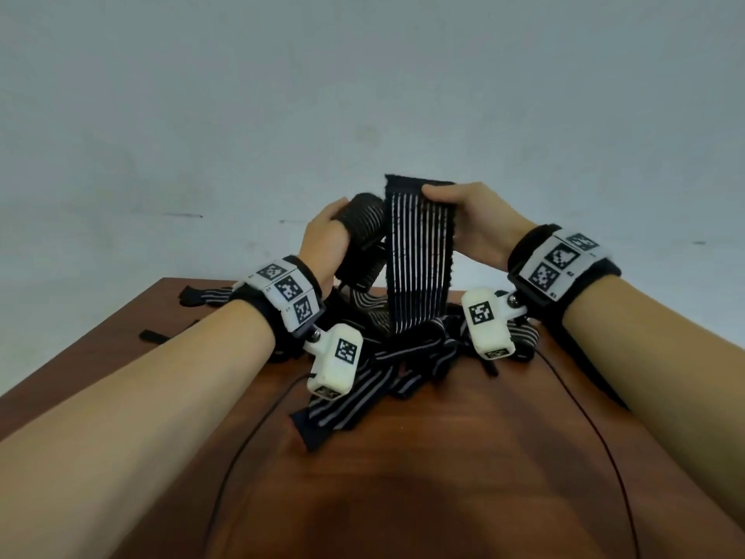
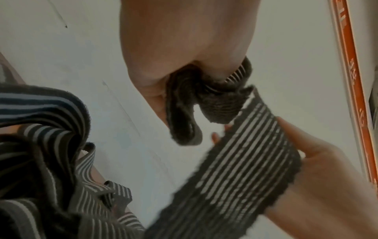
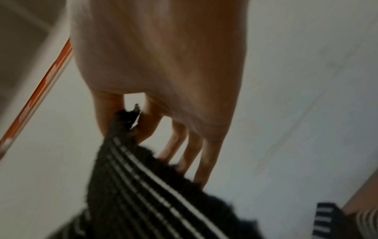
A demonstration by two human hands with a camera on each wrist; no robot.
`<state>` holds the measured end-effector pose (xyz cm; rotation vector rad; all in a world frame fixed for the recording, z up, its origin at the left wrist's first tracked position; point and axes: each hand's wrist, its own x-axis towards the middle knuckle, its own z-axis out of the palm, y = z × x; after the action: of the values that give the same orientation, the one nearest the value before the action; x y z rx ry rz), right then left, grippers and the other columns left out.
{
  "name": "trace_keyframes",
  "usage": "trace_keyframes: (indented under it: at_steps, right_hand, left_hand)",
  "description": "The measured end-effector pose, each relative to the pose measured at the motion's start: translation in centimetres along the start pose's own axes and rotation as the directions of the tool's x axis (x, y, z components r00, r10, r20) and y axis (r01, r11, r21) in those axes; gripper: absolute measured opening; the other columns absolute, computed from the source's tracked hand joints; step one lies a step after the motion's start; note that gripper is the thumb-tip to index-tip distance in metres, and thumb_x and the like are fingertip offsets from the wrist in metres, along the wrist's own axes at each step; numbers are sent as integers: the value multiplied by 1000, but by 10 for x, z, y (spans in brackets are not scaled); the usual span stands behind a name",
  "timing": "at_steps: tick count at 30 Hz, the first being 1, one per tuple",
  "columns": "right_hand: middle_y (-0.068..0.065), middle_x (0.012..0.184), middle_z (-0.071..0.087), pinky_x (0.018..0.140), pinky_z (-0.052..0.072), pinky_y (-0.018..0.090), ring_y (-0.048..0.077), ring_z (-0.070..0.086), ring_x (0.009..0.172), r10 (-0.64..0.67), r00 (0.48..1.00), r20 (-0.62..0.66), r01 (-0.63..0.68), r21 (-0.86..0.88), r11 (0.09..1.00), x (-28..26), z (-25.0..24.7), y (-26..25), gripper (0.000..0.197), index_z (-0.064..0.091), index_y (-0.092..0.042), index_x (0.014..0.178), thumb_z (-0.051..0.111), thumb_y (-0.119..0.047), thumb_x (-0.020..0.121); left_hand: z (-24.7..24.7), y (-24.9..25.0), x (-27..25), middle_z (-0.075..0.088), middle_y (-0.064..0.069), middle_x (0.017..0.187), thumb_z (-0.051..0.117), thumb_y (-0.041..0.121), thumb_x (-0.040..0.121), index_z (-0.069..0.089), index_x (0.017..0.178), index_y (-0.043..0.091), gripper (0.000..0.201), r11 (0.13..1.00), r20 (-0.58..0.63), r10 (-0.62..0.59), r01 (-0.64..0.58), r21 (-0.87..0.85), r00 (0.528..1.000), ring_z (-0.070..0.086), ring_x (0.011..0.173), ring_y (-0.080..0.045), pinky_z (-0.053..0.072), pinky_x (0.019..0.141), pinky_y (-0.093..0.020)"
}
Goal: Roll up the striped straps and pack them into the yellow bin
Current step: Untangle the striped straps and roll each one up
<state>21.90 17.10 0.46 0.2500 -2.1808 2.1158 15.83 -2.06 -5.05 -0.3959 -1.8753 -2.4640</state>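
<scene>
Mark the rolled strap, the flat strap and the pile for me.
Rolled strap (image 1: 365,219): head view, on the roll's ribbed side, gripped by the left hand (image 1: 322,240).
Flat strap (image 1: 417,256): head view, mid striped face, pinched by the right hand (image 1: 471,223).
Pile (image 1: 358,401): head view, on a loose striped end.

I see bare forearms, black wristbands (image 1: 536,252) carrying white tag-marked plates (image 1: 288,294), white camera pods (image 1: 336,363) beneath, thin black cables (image 1: 242,449) trailing.

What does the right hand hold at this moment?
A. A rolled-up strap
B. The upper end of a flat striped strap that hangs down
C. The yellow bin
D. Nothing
B: the right hand pinches the top of the flat striped strap, which hangs toward the pile on the table.
</scene>
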Motion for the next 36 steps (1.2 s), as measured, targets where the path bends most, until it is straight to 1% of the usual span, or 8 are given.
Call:
trace_keyframes:
  at_steps: [5, 11, 18, 22, 26, 30, 33, 36]
  right_hand:
    - [19, 131, 68, 115, 43, 48, 32, 66, 118, 60, 998, -4, -60, -183, 981, 6, 10, 30, 45, 69, -6, 128, 70, -32, 91]
    - [18, 115, 75, 82, 61, 34, 25, 72, 95, 107, 993, -56, -112, -90, 990, 10, 10, 56, 28, 71, -2, 118, 63, -23, 102]
    - [17, 111, 77, 82, 61, 33, 23, 73, 89, 247, 965, 92, -229, -170, 958, 29, 14, 71, 35, 70, -2, 119, 69, -29, 97]
    - [9, 89, 78, 65, 61, 26, 17, 74, 72, 144, 990, -12, -143, 59, 988, 45, 12, 77, 23, 72, -5, 101, 62, -26, 101]
    - [13, 102, 77, 71, 61, 29, 20, 75, 84, 50, 985, -168, -5, 259, 966, 52, 2, 91, 37, 69, 1, 121, 62, -30, 102]
    - [9, 98, 79, 66, 60, 26, 17, 75, 81, -1, 974, -227, 51, 215, 975, 54, -8, 93, 28, 71, -3, 113, 60, -27, 103]
    - [13, 114, 77, 70, 61, 29, 21, 75, 92, -16, 974, -228, 63, 200, 978, 55, -16, 88, 32, 72, -3, 119, 61, -29, 102]
    - [11, 118, 76, 74, 60, 30, 23, 75, 100, -21, 988, -153, 46, 162, 986, 53, -15, 89, 33, 71, -6, 123, 61, -30, 102]
  left_hand:
    - [15, -2, -5, 76, -19, 112, 57, 43, 103, 70, 125, 7, 45, 976, 122, -177, 191, -108, 977, 74, 92, -31, 62, 73, -35]
    - [2, -31, 22, 75, -18, 115, 55, 35, 104, 70, 123, 3, 41, 926, 133, -311, 332, -181, 941, 73, 102, -33, 60, 72, -35]
    - [-12, -58, 59, 63, -19, 118, 65, 10, 86, 63, 113, 6, 27, 836, 107, -435, 445, -320, 894, 66, 98, -34, 61, 76, -45]
    - [-26, -76, 70, 70, -13, 117, 65, 15, 94, 68, 127, 4, 35, 869, 29, -395, 384, -313, 918, 72, 96, -27, 58, 95, -43]
    - [-29, -81, 58, 66, -8, 96, 66, 20, 95, 66, 115, 13, 22, 911, 137, -370, 388, -139, 919, 70, 78, -22, 55, 103, -44]
    - [-18, -63, 48, 68, 6, 79, 60, 44, 98, 73, 93, 22, 26, 948, 224, -314, 295, 118, 922, 64, 77, -12, 56, 89, -39]
    - [-15, -50, 49, 71, 5, 93, 55, 72, 93, 76, 112, 14, 64, 972, 254, -219, 189, 136, 942, 66, 89, -13, 55, 102, -43]
    - [-14, -40, 42, 77, 7, 89, 60, 64, 94, 79, 100, 18, 50, 976, 283, -192, 153, 154, 940, 73, 87, -13, 58, 83, -34]
